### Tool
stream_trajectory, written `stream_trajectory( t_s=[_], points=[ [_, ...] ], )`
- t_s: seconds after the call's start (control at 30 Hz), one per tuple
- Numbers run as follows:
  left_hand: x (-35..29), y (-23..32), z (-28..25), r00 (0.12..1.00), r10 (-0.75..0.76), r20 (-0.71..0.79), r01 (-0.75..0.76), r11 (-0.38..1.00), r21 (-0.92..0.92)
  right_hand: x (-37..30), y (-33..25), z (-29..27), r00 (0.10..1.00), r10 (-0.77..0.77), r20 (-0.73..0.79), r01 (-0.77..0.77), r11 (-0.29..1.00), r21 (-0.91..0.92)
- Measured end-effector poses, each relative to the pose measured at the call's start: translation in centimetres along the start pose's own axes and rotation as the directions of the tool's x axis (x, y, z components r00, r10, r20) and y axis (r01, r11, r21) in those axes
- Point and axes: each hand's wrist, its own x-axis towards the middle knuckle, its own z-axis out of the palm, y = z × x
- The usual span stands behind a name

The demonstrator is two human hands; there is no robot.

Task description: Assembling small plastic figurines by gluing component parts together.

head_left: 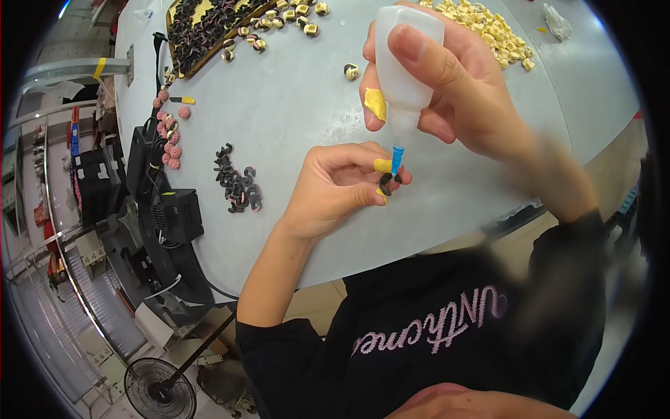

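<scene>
Bottle [413, 84] upturned in the wrapped-round fingers [436, 63] of the right hand [464, 87]; blue tip [397, 160] at the black curved piece [386, 184], touching or just above, cannot tell which. Black curved piece pinched between thumb and fingertips of the left hand [331, 185], above the near part of the surface [300, 98]. Possible trouble: overflow onto the yellow finger covers [375, 105] from too hard a squeeze; a drop from so slight a pinch; skewing from a sideways nudge of the tip. On the pale grey surface: loose black pieces [241, 187] to the left, pink balls [174, 151] farther left, black heap [199, 38] far left, pale yellow heap [488, 31] far right. Down at near left: standing fan [160, 389].
</scene>
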Motion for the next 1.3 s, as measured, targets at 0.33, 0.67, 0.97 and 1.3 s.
stream_trajectory(
  t_s=[0.33,0.67,0.97,1.3],
  points=[
    [0.01,0.32,-0.05,0.999,-0.013,0.034,0.011,0.998,0.061,0.01,0.15,0.22,0.999,0.033,0.002,-0.032,0.999,-0.016],
    [0.07,0.02,-0.12,0.997,0.006,0.076,-0.007,1.0,0.001,0.34,0.55,0.55,0.998,0.051,0.025,-0.051,0.999,0.017],
    [0.08,0.03,-0.05,0.996,0.019,0.085,-0.021,1.0,0.021,0.37,0.85,0.38,0.998,0.054,0.024,-0.054,0.998,-0.012],
    [0.06,0.08,0.03,0.997,-0.001,0.082,0.0,1.0,0.016,0.04,0.42,0.31,0.999,0.036,0.026,-0.036,0.999,0.017]
  ],
)
